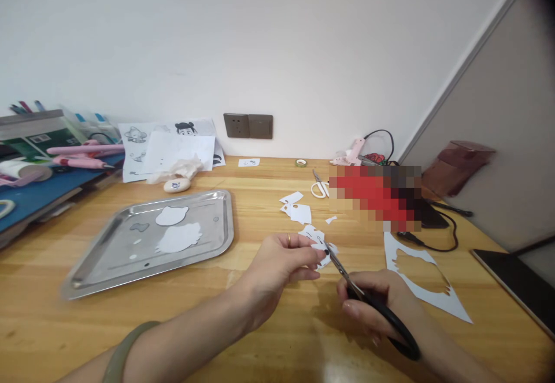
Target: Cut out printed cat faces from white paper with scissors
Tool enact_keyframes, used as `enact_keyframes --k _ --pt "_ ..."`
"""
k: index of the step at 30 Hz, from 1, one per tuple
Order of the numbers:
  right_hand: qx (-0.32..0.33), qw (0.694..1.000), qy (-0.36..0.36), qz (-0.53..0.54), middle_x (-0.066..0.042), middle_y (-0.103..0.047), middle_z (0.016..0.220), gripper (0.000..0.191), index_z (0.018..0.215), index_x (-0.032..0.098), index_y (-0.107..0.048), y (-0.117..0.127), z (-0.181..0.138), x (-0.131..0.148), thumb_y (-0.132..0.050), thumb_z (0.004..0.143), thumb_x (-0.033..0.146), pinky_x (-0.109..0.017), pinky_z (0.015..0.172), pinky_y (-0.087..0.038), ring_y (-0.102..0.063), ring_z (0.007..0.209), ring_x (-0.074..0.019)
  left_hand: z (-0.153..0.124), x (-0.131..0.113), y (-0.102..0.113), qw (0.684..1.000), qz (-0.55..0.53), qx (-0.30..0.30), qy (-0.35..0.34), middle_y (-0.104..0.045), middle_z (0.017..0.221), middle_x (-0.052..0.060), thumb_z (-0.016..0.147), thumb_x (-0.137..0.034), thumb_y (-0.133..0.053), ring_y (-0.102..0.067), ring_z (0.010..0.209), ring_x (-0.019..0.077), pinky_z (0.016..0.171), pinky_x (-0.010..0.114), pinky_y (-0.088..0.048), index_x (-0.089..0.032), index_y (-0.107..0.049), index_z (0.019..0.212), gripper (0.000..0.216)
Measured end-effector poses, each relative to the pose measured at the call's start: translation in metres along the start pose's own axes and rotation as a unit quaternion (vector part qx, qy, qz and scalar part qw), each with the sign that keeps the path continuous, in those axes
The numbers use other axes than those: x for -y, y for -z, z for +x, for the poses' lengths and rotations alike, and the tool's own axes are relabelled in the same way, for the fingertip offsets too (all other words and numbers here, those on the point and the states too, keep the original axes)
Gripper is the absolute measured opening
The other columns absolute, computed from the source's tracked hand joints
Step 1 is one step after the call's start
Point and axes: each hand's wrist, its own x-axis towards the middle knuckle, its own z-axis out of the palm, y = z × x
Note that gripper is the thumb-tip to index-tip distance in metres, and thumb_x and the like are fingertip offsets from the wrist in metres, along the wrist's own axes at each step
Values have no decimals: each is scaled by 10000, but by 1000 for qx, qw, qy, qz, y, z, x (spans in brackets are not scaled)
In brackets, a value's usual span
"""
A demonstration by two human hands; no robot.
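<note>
My left hand (277, 264) pinches a small white paper cutout (313, 237) with black printed marks, just above the wooden table (87, 342). My right hand (381, 308) grips black-handled scissors (368, 299), whose blades reach up-left into the cutout's lower edge. Both hands are low and centre in the head view. A ring sits on a left finger and a green bangle on the left wrist.
A metal tray (217, 238) at left holds two white cut shapes. Paper scraps (299, 209) lie beyond the hands, a cut-out sheet (433, 290) to the right. White scissors (319, 188), a pink glue gun (353, 152), cables, printed sheets (173, 149) and a dark tablet (515, 279) surround.
</note>
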Motion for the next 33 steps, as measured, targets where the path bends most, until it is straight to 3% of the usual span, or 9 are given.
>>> enact_keyframes --k 33 --pt "36 999 -4 -31 74 -363 406 273 567 167 -485 4 -2 5 -548 725 381 -178 354 -245 -330 352 -62 5 -10 5 998 53 12 12 -595 638 -7 585 -144 -684 -510 567 41 548 137 -434 -119 -609 623 87"
